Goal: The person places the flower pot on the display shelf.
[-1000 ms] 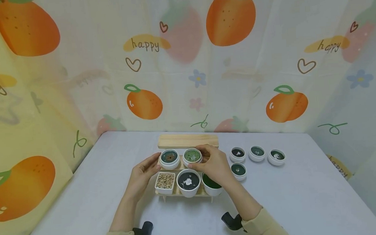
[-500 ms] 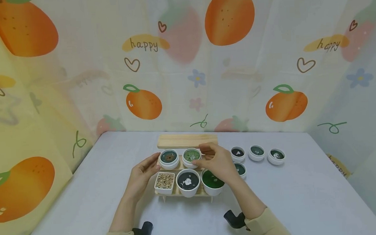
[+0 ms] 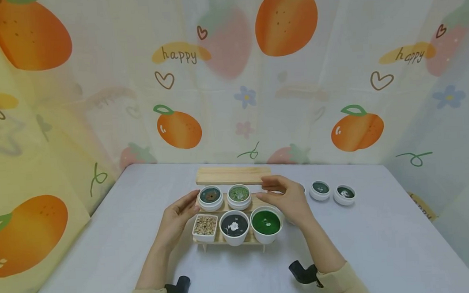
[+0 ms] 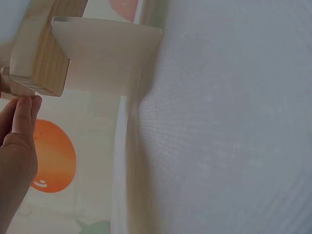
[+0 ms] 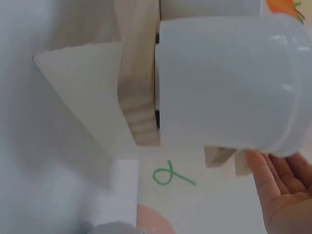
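Note:
A small two-tier wooden stand point(image 3: 259, 202) stands mid-table in the head view. On its upper tier are two round white cups: one with dark teal and brown contents point(image 3: 211, 196), one with speckled green contents point(image 3: 239, 195). Below sit a square dish of beige bits point(image 3: 205, 226), a bowl with black contents point(image 3: 234, 226) and a bowl with green contents point(image 3: 266, 223). My left hand point(image 3: 177, 220) touches the upper tier's left end with extended fingers. At the upper tier's right end is my right hand point(image 3: 288, 200), fingers extended and nothing held.
Behind the stand lies a pale wooden board point(image 3: 234, 175). Two small white cups point(image 3: 320, 190) point(image 3: 345, 195) stand on the right of the white tablecloth point(image 3: 382, 240); others are mostly hidden by my right hand. A fruit-printed curtain point(image 3: 224, 94) hangs behind.
My right hand has let go of the cup with speckled green contents and moved right, uncovering the green bowl. That cup stays on the upper tier. My left hand has stayed in place.

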The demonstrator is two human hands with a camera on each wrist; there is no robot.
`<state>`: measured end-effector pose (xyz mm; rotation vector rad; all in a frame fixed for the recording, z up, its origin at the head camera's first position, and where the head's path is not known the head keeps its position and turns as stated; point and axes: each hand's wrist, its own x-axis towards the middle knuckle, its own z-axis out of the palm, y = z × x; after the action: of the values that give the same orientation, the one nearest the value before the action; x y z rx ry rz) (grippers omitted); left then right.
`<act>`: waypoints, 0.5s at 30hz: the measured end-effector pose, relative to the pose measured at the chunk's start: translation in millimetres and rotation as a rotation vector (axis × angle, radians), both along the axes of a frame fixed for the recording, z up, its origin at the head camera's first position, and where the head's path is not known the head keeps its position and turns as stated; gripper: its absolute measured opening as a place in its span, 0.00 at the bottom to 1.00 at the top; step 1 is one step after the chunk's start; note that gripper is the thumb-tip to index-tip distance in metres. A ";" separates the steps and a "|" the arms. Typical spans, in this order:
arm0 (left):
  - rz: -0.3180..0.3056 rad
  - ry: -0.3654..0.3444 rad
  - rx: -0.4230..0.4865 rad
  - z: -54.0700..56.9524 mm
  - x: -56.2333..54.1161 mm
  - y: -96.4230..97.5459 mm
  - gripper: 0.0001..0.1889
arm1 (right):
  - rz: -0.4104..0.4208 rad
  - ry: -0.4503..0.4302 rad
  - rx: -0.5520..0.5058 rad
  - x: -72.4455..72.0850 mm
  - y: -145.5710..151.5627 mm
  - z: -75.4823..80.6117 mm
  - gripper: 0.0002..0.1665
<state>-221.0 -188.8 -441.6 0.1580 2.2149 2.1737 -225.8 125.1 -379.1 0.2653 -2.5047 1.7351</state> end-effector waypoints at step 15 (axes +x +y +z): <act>0.007 0.002 0.002 -0.5 -0.4 0.5 0.31 | -0.094 0.009 -0.089 -4.5 52.8 -14.9 0.27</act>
<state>-221.3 -188.3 -442.2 0.1527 2.2178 2.1798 -230.4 177.8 -394.1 0.1462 -2.3849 1.7979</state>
